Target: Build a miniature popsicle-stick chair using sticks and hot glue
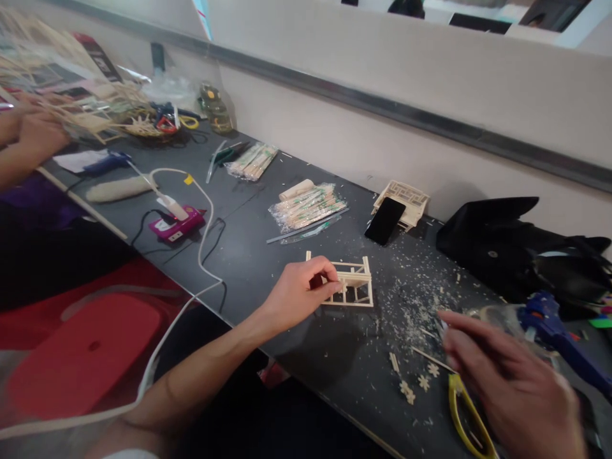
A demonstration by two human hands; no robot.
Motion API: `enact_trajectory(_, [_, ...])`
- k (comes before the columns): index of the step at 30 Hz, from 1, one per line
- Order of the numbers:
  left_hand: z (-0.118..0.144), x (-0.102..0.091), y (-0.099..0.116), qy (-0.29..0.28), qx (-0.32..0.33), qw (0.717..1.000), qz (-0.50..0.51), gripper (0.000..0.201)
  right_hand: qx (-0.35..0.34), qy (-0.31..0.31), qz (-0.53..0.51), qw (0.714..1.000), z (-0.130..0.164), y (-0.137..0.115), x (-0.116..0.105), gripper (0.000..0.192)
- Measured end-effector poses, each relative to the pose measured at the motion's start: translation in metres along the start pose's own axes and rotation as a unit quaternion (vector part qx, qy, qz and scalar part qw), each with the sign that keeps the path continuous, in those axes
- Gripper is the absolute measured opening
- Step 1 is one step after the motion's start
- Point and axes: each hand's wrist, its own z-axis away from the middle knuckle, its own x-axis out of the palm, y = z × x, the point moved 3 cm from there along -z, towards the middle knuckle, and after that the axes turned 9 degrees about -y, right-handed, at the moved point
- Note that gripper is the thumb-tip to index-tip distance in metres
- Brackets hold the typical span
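Observation:
A small frame model of thin wooden sticks (366,280) stands on the dark table. Over its left part is my left hand (301,287), thumb and forefinger pinched at a pale bit too small to name. My right hand (511,376), smeared by motion, hovers at the lower right with its fingertips pressed together; a whitish sliver shows there, unclear in kind. Beside it lie yellow-handled scissors (459,408), partly covered by the hand. Small flower-shaped wooden pieces (423,382) and short sticks (394,363) lie between both hands, among pale shavings.
A black phone (385,220) leans on another wooden model (406,197). Bagged sticks (310,207), a purple power strip (176,223) with a white cable, a black bag (516,255) and a blue glue gun (549,325) surround the work. Another person's hands (36,134) are at far left.

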Motion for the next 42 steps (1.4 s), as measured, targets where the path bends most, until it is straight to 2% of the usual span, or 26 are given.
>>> enact_trajectory(2, [-0.001, 0.001, 0.002, -0.007, 0.01, 1.0, 0.0, 0.012, -0.004, -0.082, -0.047, 0.996, -0.024, -0.055, 0.042, 0.027])
enact_trajectory(3, [-0.001, 0.002, 0.003, -0.011, 0.013, 1.0, 0.0, 0.012, -0.015, -0.087, -0.059, 0.994, -0.035, -0.076, 0.056, 0.025])
enact_trajectory(4, [-0.001, 0.002, 0.004, -0.014, 0.014, 1.0, 0.001, 0.013, -0.035, -0.104, -0.065, 0.992, -0.045, -0.092, 0.065, 0.023])
enact_trajectory(6, [0.0, 0.002, 0.004, -0.018, 0.013, 1.0, 0.004, 0.012, -0.053, -0.137, -0.075, 0.986, -0.059, -0.108, 0.077, 0.021])
enact_trajectory(13, [-0.001, 0.002, 0.003, -0.026, 0.019, 0.999, 0.025, 0.01, -0.081, -0.254, -0.078, 0.961, -0.081, -0.115, 0.093, 0.018])
enact_trajectory(21, [-0.004, 0.001, 0.004, -0.027, 0.031, 0.999, 0.008, 0.011, -0.069, -0.282, -0.07, 0.954, -0.089, -0.114, 0.099, 0.021])
enact_trajectory(24, [0.008, -0.002, 0.002, 0.016, 0.02, 1.0, -0.01, 0.013, -0.06, -0.262, -0.062, 0.961, -0.089, -0.11, 0.1, 0.024])
enact_trajectory(26, [0.025, -0.003, -0.002, 0.083, 0.003, 0.996, -0.012, 0.012, -0.062, -0.237, -0.059, 0.968, -0.088, -0.107, 0.102, 0.023])
enact_trajectory(28, [0.045, 0.004, -0.011, 0.123, -0.037, 0.991, 0.033, 0.016, -0.067, -0.214, -0.061, 0.973, -0.085, -0.104, 0.104, 0.022])
enact_trajectory(29, [0.055, 0.009, -0.018, 0.13, -0.074, 0.985, 0.084, 0.018, -0.07, -0.206, -0.065, 0.974, -0.083, -0.103, 0.106, 0.021])
enact_trajectory(30, [0.064, 0.018, -0.026, 0.111, -0.111, 0.976, 0.151, 0.02, -0.073, -0.2, -0.07, 0.975, -0.081, -0.103, 0.107, 0.021])
enact_trajectory(33, [0.076, 0.042, -0.041, 0.066, -0.194, 0.92, 0.334, 0.03, -0.079, -0.188, -0.074, 0.976, -0.076, -0.102, 0.112, 0.02])
enact_trajectory(38, [0.063, 0.06, -0.044, 0.042, -0.191, 0.848, 0.492, 0.046, -0.097, -0.183, -0.049, 0.977, -0.073, -0.102, 0.116, 0.019])
enact_trajectory(42, [0.051, 0.066, -0.043, 0.052, -0.186, 0.799, 0.569, 0.048, -0.097, -0.177, -0.029, 0.979, -0.072, -0.099, 0.118, 0.021])
